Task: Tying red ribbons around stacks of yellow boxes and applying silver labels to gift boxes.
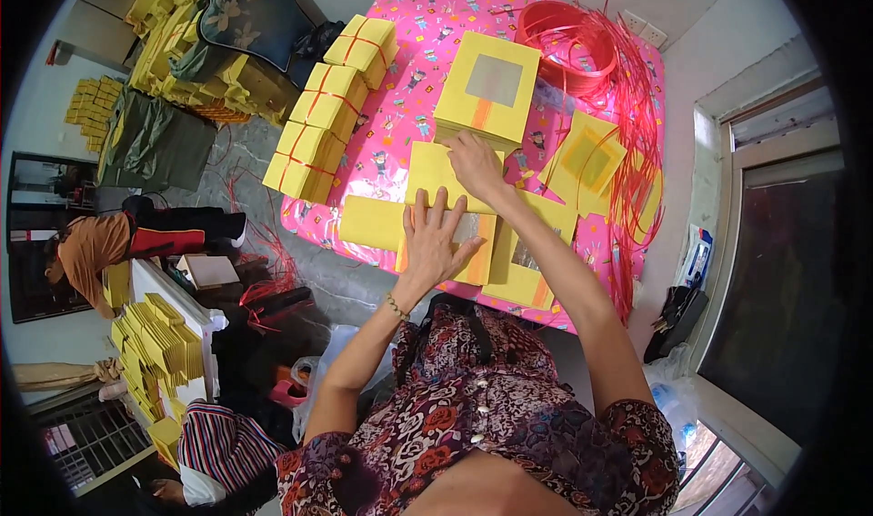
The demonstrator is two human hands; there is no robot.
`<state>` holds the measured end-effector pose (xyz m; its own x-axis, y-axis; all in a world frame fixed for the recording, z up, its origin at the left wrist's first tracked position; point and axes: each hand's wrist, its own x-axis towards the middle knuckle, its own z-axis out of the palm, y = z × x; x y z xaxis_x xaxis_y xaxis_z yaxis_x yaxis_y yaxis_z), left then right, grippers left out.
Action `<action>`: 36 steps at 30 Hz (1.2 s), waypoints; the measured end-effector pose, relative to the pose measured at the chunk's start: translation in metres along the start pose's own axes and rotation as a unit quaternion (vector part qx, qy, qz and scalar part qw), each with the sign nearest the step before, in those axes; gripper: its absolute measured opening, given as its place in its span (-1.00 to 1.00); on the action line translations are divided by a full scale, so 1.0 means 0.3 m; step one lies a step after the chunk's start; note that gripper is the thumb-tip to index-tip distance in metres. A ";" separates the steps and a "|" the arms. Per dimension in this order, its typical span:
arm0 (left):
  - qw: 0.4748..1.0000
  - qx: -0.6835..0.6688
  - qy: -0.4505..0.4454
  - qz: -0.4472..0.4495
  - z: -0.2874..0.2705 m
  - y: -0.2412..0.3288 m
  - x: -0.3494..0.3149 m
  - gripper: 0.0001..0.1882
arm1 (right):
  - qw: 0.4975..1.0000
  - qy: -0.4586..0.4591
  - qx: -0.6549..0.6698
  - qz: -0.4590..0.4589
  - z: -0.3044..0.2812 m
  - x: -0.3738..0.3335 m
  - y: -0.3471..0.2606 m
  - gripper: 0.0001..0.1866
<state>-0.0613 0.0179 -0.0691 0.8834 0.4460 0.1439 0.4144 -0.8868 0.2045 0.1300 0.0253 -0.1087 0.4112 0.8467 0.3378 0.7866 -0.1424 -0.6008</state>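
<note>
The person's left hand point(435, 239) is lying with its fingers spread and almost straight, holding nothing in a grip; they are resting on a yellow cardboard piece point(427, 169), which is lying directly beneath them. The right hand point(475, 166) is bending its fingers at the far edge of this piece, just beyond the left fingertips; whether they are pinching the edge or only pressing it, one cannot tell. Immediately beyond the right fingers, a tall yellow stack point(486, 89) is standing with a windowed piece on top, and no red strap is showing around it. Farther away, to the left of the left fingers, a row of bundles point(329, 98) is carrying red straps, so this portion is looking finished. To the right of the right fingers, flat windowed pieces point(587, 157) are lying loose, near hanging red strands point(627, 134). Judging by this, the work is standing partway: the bundles are appearing complete, while the stack is remaining unstrapped and the loose pieces ungathered.
</note>
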 end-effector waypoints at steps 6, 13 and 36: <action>1.000 -0.011 -0.021 -0.010 0.014 -0.007 -0.004 -0.21 | 1.000 -0.003 -0.012 -0.001 -0.005 0.001 -0.012 -0.74; 1.000 -0.014 -0.014 -0.009 0.010 -0.007 -0.001 -0.23 | 0.996 0.057 0.008 -0.069 -0.111 -0.064 -0.069 -0.68; 0.999 -0.007 -0.037 0.003 -0.053 -0.082 -0.025 -0.17 | 0.975 -0.188 -0.051 -0.106 -0.178 -0.431 0.019 -0.28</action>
<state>-0.0816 0.0383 -0.0598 0.9002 0.4292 0.0729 0.4056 -0.8877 0.2178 0.1061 -0.1125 -0.1171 0.0524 0.9879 0.1456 0.8853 0.0215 -0.4646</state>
